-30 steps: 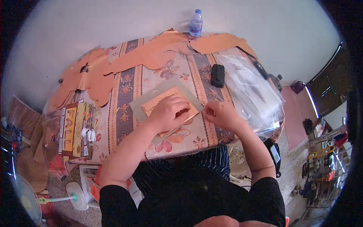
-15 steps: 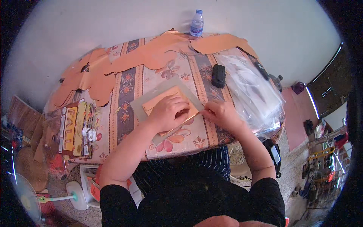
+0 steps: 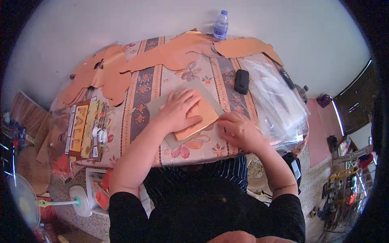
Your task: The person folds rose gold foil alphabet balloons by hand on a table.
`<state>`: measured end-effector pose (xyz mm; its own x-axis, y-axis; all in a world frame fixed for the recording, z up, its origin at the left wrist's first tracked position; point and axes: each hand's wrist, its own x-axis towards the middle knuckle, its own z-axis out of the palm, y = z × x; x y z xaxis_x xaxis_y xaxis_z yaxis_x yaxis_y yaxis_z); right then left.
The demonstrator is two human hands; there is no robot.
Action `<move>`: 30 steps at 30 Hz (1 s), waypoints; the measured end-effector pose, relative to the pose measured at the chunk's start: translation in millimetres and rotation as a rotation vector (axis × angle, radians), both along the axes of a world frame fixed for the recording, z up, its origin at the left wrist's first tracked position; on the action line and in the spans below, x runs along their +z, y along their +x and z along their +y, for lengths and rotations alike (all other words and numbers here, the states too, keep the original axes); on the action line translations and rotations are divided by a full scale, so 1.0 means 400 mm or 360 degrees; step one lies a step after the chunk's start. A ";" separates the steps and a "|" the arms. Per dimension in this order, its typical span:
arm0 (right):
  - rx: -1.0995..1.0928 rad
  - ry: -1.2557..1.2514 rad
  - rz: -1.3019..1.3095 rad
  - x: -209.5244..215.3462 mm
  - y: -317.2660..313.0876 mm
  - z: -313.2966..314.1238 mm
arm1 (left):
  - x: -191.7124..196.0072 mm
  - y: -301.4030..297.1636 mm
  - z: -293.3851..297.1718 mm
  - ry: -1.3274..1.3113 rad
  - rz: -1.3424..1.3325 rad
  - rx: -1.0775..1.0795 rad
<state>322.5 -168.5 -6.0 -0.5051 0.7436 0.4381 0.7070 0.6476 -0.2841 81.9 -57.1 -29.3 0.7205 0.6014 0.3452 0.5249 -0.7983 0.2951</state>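
Right hand [image 3: 240, 130] lower on floral tablecloth [image 3: 139, 105]

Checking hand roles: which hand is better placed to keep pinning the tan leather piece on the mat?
Left. The left hand lies flat on the leather piece; the right hand is curled at its edge.

A leather piece [image 3: 202, 115] lies on a mat [image 3: 156, 107] mid-table [image 3: 137, 93]. Packets [image 3: 85, 127] lie left, a bag [image 3: 275, 105] right, a bottle [image 3: 221, 25] far, a case [image 3: 242, 81] between mat and bag.
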 end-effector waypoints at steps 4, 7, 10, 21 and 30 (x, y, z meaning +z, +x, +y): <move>0.0031 -0.0048 -0.0057 0.002 -0.007 -0.004 | 0.008 -0.002 -0.016 0.0059 0.0089 0.0069; 0.0028 -0.0176 -0.0166 0.009 0.000 -0.006 | 0.020 -0.001 -0.026 0.0162 0.0071 0.0050; 0.0007 -0.0181 -0.0176 0.004 -0.002 -0.009 | 0.034 -0.007 -0.052 0.0039 -0.0113 -0.0060; 0.0116 -0.0010 -0.0099 -0.013 -0.026 -0.002 | -0.016 -0.083 -0.154 0.0085 0.0029 0.0097; 0.0024 -0.0060 -0.0232 -0.023 -0.034 -0.025 | -0.009 -0.081 -0.158 -0.0029 -0.0002 0.0102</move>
<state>309.0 -178.4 -15.4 -0.5726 0.7501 0.3310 0.7328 0.6492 -0.2037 49.5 -120.4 -32.9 0.6800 0.6524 0.3346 0.5745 -0.7577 0.3096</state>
